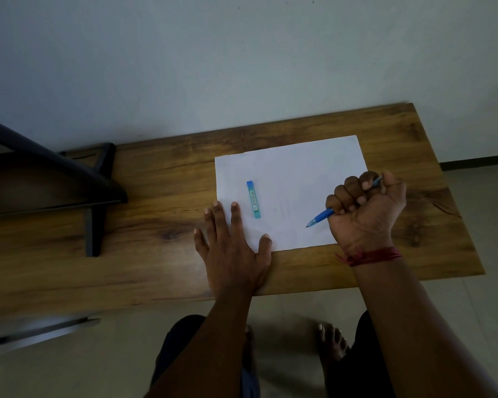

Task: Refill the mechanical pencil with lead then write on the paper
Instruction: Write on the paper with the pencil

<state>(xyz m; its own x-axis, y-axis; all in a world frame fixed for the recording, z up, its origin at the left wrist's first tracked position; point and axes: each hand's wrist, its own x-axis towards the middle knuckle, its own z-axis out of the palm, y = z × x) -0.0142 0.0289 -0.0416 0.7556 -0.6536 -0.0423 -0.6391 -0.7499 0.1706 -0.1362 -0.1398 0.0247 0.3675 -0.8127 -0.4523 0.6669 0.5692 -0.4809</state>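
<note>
Gripping the blue plastic mechanical pencil [319, 216] in my fisted right hand [365, 208], I see its tip above the white paper sheet [293, 179]. My left hand [233, 248] lies flat, fingers straight, on the paper's corner and the brown wooden table [156, 173], near the slim blue lead case [253, 199] lying on the sheet.

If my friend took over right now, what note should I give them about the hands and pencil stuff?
Left hand lies flat, pressing the near-left corner of the paper onto the table.
Right hand grips the mechanical pencil in a fist, tip aimed at the paper.
Lead case lies on the paper between the hands.
Refill: cannot tell if done.
Left to do: writing; no clear marks show yet.
</note>
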